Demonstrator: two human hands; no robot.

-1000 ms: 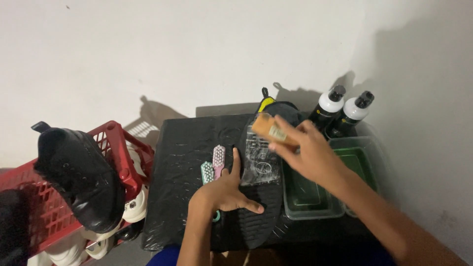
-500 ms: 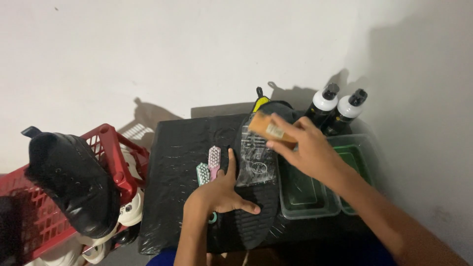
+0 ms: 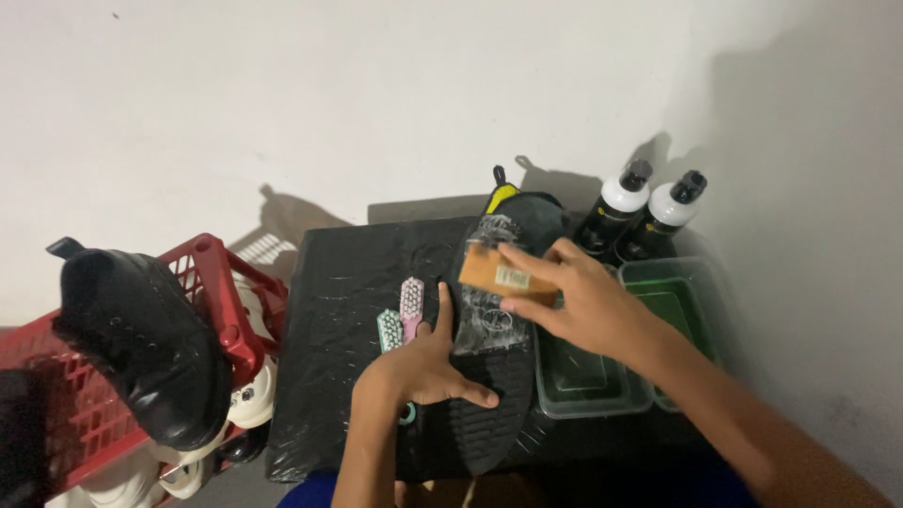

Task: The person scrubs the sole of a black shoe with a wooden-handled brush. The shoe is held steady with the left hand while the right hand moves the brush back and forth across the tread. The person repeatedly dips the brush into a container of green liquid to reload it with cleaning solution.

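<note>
Black upturned shoe (image 3: 494,376) lies sole-up mid-table, left hand (image 3: 423,362) spread flat pinning it, right hand (image 3: 574,301) pinching a wooden brush (image 3: 503,276) over the soapy far end (probably best with short, firm strokes and steady left-hand pressure).

Red basket (image 3: 212,273) cut off at left edge; brush bristles under right hand (image 3: 588,306) hidden.

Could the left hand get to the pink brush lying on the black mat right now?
Probably yes. The left hand presses the upturned black shoe sole, and the small pink brush lies just beyond its fingertips on the black mat, with nothing between.
</note>
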